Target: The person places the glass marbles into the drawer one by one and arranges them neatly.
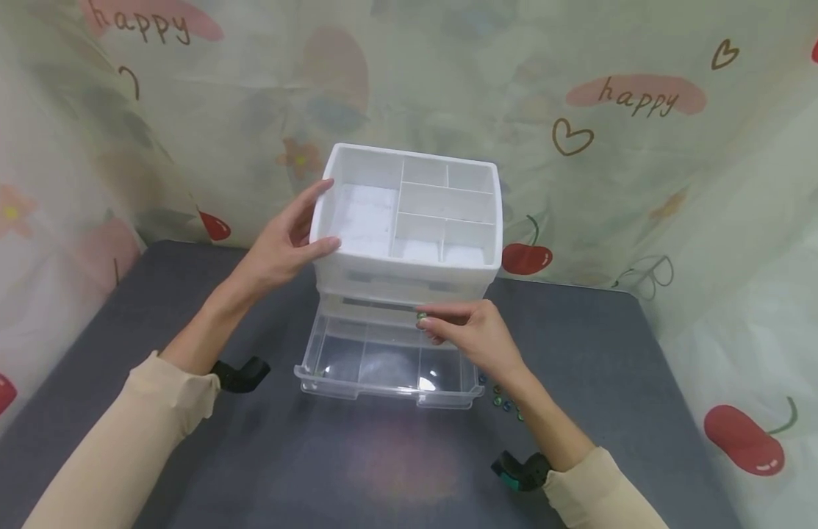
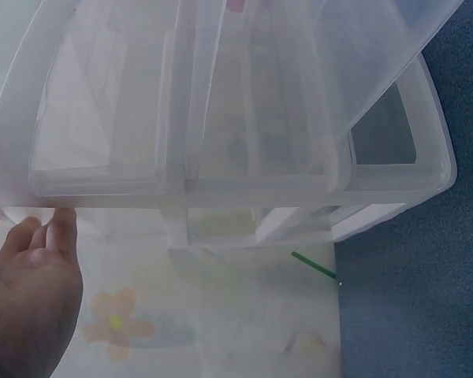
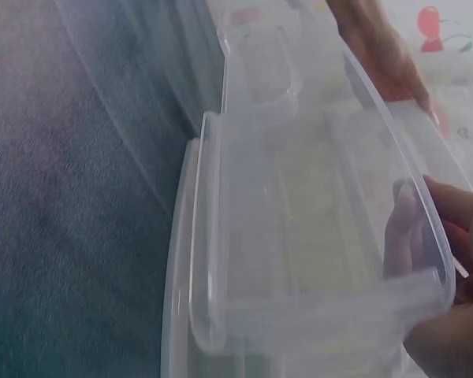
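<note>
A white plastic drawer organizer (image 1: 409,261) has a divided open top. Its lower clear drawer (image 1: 389,393) is pulled out toward me. My left hand (image 1: 276,246) grips the organizer's upper left side, thumb and a fingertip over the rim; the left wrist view shows other fingers of this hand (image 2: 31,291) against the plastic wall. Above the drawer, my right hand (image 1: 478,334) pinches a small green glass marble (image 1: 422,317) between thumb and forefinger. In the right wrist view, the right hand (image 3: 469,268) is partly behind the transparent drawer (image 3: 323,315), and the marble cannot be made out.
Several green and blue marbles (image 1: 506,405) lie on the dark table (image 1: 303,463) right of the drawer, partly hidden by my right forearm. A printed cloth (image 1: 647,184) hangs behind and beside the table.
</note>
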`<state>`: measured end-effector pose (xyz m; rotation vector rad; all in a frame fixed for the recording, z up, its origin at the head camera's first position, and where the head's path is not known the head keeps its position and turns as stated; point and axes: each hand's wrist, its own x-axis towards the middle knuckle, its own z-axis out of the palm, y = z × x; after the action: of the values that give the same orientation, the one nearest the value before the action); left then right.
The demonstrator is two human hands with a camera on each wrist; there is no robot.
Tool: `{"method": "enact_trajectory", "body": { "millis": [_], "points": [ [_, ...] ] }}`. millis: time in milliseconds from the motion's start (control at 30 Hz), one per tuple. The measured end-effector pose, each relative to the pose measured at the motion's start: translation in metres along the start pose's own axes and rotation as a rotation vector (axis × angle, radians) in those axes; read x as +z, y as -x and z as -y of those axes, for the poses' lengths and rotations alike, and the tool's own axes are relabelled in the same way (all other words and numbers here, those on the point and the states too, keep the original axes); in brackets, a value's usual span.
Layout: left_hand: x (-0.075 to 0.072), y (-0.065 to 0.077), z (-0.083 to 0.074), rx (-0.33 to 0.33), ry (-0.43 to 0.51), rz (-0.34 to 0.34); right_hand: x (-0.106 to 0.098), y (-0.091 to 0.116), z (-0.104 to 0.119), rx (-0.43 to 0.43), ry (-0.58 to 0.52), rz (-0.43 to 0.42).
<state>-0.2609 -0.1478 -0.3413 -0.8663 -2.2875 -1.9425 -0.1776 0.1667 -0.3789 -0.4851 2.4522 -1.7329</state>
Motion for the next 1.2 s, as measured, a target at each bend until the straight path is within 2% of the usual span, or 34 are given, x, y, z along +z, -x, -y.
{"method": "enact_trajectory", "body": {
  "millis": [533, 767, 900, 1200],
  "points": [
    [-0.001, 0.003, 0.0, -0.011, 0.009, -0.011, 0.023, -0.02, 0.003, 0.047, -0.003, 0.071],
    [0.001, 0.001, 0.0, -0.015, 0.014, -0.008, 0.034, -0.029, 0.001, 0.088, 0.082, 0.115],
    [0.001, 0.0, 0.0, -0.017, 0.023, -0.006, 0.038, -0.033, 0.0, 0.131, 0.095, 0.142],
    [0.001, 0.001, 0.0, -0.019, -0.005, -0.004, 0.043, -0.032, 0.001, 0.197, 0.172, 0.175]
  ]
}}
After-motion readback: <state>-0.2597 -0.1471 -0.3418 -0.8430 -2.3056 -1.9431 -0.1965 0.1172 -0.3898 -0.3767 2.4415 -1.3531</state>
